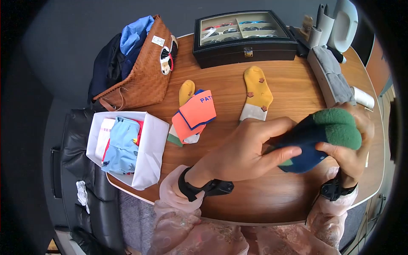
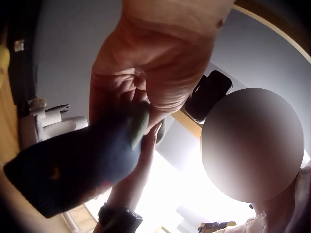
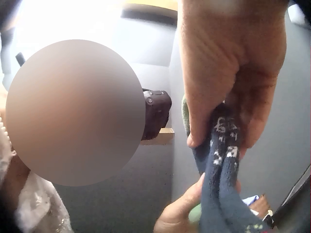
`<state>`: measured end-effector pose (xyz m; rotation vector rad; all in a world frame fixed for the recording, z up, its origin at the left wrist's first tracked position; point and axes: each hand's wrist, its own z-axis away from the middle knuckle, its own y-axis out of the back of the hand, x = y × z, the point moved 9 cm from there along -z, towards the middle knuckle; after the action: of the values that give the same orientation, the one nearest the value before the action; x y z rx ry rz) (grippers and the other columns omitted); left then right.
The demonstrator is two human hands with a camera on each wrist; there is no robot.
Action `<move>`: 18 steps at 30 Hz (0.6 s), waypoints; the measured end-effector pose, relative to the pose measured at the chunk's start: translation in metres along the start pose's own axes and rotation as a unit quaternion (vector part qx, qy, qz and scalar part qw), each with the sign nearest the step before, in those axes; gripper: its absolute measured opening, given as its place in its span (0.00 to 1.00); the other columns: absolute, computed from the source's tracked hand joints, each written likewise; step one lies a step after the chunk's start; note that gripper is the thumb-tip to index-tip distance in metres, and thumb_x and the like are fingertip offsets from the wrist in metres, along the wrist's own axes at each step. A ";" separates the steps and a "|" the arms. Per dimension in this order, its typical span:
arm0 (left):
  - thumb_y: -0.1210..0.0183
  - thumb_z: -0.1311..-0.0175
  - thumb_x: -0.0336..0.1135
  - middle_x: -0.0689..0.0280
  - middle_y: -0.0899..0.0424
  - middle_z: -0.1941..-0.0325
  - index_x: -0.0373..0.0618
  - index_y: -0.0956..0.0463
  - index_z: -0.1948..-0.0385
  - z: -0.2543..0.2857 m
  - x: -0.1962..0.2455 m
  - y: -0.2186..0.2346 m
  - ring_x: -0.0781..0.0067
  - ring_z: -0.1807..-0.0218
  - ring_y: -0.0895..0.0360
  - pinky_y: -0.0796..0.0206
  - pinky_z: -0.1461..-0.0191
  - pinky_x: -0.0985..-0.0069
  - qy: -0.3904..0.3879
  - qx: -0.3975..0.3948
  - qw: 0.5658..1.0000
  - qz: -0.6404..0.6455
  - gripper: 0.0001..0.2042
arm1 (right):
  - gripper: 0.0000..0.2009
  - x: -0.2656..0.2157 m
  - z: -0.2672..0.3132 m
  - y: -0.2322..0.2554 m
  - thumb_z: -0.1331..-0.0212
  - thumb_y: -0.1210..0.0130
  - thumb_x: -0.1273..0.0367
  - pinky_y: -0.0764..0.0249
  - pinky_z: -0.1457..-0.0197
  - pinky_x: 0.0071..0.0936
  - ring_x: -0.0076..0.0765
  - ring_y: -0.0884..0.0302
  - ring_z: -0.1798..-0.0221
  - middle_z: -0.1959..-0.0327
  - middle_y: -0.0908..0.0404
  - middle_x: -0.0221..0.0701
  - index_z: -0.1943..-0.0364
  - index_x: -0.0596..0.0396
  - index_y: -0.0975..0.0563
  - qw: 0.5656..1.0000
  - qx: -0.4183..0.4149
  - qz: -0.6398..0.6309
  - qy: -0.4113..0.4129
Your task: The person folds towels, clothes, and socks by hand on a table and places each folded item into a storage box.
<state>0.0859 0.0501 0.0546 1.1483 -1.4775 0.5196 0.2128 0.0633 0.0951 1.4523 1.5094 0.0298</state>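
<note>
A pair of navy socks (image 1: pixel 304 142) with green ends is held up over the table, the two laid together. My left hand (image 1: pixel 242 153) grips one end, its thumb lying along the near side. At the other end my right hand (image 1: pixel 355 163) holds the socks near the rounded green part, thumb in front. In the right wrist view, small pale marks show along the two navy sock layers (image 3: pixel 223 165). Beyond the left hand lies a yellow sock (image 1: pixel 257 87) with a pale cuff. Left of it sits a folded orange sock bundle (image 1: pixel 195 114) over a yellow-toed sock (image 1: pixel 186 91).
A white box (image 1: pixel 153 146) with folded clothes stands at the left, below a tipped woven basket (image 1: pixel 144 76) of dark and blue clothes. At the back is a black glasses case (image 1: pixel 248 55). A grey cloth (image 1: pixel 333 72) lies in a long box at the right.
</note>
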 end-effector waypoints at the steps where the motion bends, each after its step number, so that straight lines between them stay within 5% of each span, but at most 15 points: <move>1: 0.37 0.47 0.29 0.62 0.22 0.69 0.32 0.29 0.59 0.002 -0.005 0.000 0.77 0.65 0.24 0.34 0.61 0.81 0.047 -0.008 0.998 -0.044 0.16 | 0.35 -0.001 -0.002 0.002 0.69 0.30 0.63 0.31 0.52 0.30 0.40 0.24 0.58 0.61 0.23 0.42 0.51 0.63 0.31 1.000 0.000 -0.002 -0.001; 4: 0.44 0.42 0.30 0.58 0.24 0.73 0.35 0.29 0.61 0.015 0.008 0.018 0.67 0.71 0.26 0.35 0.67 0.72 -0.019 0.083 0.991 -0.107 0.10 | 0.32 -0.007 -0.008 0.001 0.67 0.30 0.58 0.31 0.57 0.26 0.37 0.24 0.62 0.65 0.22 0.41 0.56 0.63 0.28 0.999 0.002 -0.044 0.006; 6: 0.44 0.43 0.29 0.59 0.24 0.74 0.35 0.28 0.62 0.035 0.024 0.040 0.66 0.72 0.25 0.36 0.66 0.74 -0.006 0.143 0.978 -0.149 0.10 | 0.31 0.014 -0.002 0.004 0.61 0.34 0.50 0.32 0.61 0.23 0.32 0.24 0.65 0.69 0.22 0.38 0.59 0.63 0.26 0.984 0.068 -0.115 -0.119; 8: 0.42 0.45 0.26 0.60 0.21 0.69 0.32 0.28 0.60 0.072 0.026 0.066 0.75 0.67 0.25 0.35 0.62 0.77 0.078 0.193 0.961 -0.182 0.12 | 0.35 0.011 -0.006 0.010 0.58 0.40 0.42 0.31 0.62 0.22 0.30 0.23 0.67 0.69 0.22 0.36 0.60 0.63 0.26 0.983 0.039 -0.050 -0.173; 10: 0.42 0.45 0.25 0.63 0.21 0.62 0.31 0.29 0.57 0.110 0.038 0.091 0.78 0.62 0.26 0.36 0.56 0.81 0.146 0.339 0.922 -0.116 0.14 | 0.36 0.019 -0.004 0.010 0.57 0.44 0.38 0.29 0.63 0.21 0.29 0.22 0.69 0.70 0.22 0.35 0.61 0.62 0.26 0.977 0.036 -0.018 -0.210; 13: 0.46 0.46 0.26 0.60 0.22 0.61 0.31 0.29 0.58 0.176 0.066 0.143 0.74 0.62 0.26 0.37 0.54 0.81 0.152 0.437 0.860 -0.213 0.14 | 0.36 0.026 -0.005 0.005 0.56 0.47 0.37 0.27 0.66 0.21 0.29 0.22 0.71 0.71 0.22 0.35 0.64 0.62 0.25 0.978 0.026 -0.025 -0.204; 14: 0.52 0.39 0.31 0.57 0.23 0.68 0.31 0.34 0.56 0.190 0.073 0.162 0.69 0.73 0.23 0.28 0.69 0.74 0.120 0.431 0.862 -0.239 0.14 | 0.35 0.028 -0.005 0.001 0.56 0.48 0.37 0.27 0.68 0.20 0.29 0.21 0.71 0.71 0.22 0.36 0.65 0.62 0.24 0.980 0.006 -0.030 -0.198; 18: 0.51 0.37 0.36 0.66 0.26 0.76 0.37 0.33 0.56 0.236 0.082 0.218 0.77 0.79 0.26 0.32 0.78 0.84 0.147 0.481 0.837 -0.215 0.13 | 0.35 0.028 -0.006 -0.004 0.55 0.48 0.38 0.27 0.69 0.20 0.30 0.21 0.73 0.72 0.21 0.35 0.67 0.62 0.24 0.980 -0.003 -0.050 -0.191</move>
<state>-0.2089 -0.0821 0.1271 1.9997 -0.5916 1.1184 0.2120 0.0872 0.0785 1.2875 1.2596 -0.2902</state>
